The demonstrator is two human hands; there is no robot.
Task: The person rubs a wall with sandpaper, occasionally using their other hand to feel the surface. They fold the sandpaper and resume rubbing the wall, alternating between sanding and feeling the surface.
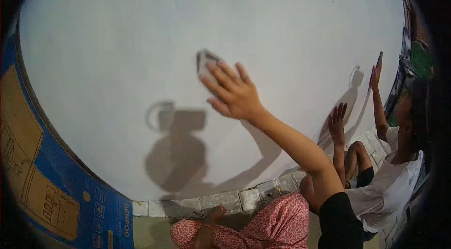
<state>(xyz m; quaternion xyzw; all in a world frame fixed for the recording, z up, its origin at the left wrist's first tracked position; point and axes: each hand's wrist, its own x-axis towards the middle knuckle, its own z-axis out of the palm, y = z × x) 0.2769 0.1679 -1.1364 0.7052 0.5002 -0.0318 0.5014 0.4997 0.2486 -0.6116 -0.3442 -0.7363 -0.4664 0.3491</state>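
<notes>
My right hand (232, 90) lies against a large white wall (117, 52), palm inward and fingers stretched. Under its fingertips is a small flat sheet (203, 60), pale with dark edges, pressed to the surface. It looks like sandpaper, though the hand covers most of it. Low in the view, what seems to be my left hand (217, 212) is by my pink patterned trouser leg (277, 218). Its fingers are too dark and small to make out.
On the right, another person in a white shirt (383, 195) sits facing the wall. One of that person's hands (376, 76) holds a thin flat piece (380, 60); the other hand (337, 120) is raised. A blue Denpoo carton (105, 216) stands left. Grey blocks (221, 202) edge the wall's base.
</notes>
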